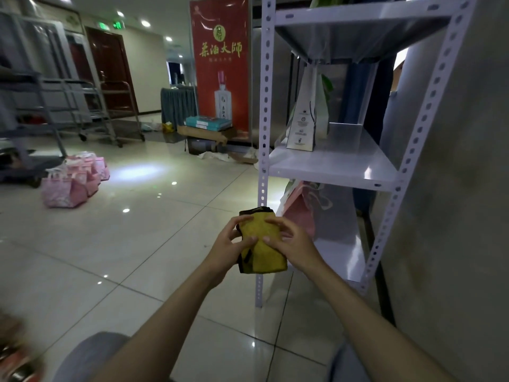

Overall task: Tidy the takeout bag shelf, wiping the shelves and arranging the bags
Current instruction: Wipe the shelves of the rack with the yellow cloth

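A folded yellow cloth [261, 238] with a dark edge is held in front of me, just left of the white metal shelf unit [334, 168]. My left hand [230, 245] grips its left side and my right hand [290, 241] grips its right side, thumbs on top. A white paper bag [303, 119] stands upright on the middle shelf with a green-and-white bag behind it. A pink bag [298, 208] leans on the lower shelf, partly hidden by the cloth and my right hand.
Several pink bags [74, 179] sit on the tiled floor at left beside grey trolleys [35, 128]. A red banner [220, 64] stands behind boxes and floor clutter [209, 128]. A grey wall [454, 188] flanks the shelf's right side.
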`<action>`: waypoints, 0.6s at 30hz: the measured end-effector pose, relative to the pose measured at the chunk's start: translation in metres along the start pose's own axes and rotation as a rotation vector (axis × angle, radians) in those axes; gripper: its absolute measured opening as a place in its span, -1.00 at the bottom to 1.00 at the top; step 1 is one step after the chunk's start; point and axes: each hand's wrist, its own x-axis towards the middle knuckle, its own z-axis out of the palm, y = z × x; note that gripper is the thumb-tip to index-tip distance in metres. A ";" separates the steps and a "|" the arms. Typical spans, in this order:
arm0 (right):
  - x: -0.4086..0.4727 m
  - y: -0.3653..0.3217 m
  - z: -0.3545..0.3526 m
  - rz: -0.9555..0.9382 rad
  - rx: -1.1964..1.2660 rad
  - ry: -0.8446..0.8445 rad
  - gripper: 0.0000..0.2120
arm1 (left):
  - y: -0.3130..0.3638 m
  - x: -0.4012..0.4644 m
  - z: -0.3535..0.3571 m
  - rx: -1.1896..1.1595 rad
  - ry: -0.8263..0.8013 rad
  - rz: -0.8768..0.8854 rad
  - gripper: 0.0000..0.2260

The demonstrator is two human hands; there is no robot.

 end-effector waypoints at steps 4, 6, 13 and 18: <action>0.019 0.023 0.013 0.046 0.043 -0.088 -0.56 | -0.023 0.018 -0.021 0.125 0.033 0.072 -0.71; 0.029 0.032 0.021 0.067 0.082 -0.130 -0.52 | -0.030 0.028 -0.032 0.144 0.046 0.073 -0.70; 0.067 0.056 0.042 0.201 0.107 -0.255 -0.50 | -0.074 0.041 -0.054 -0.020 0.172 -0.024 -0.54; 0.086 0.086 0.054 0.323 0.162 -0.337 -0.52 | -0.096 0.053 -0.054 -0.082 0.281 -0.051 -0.56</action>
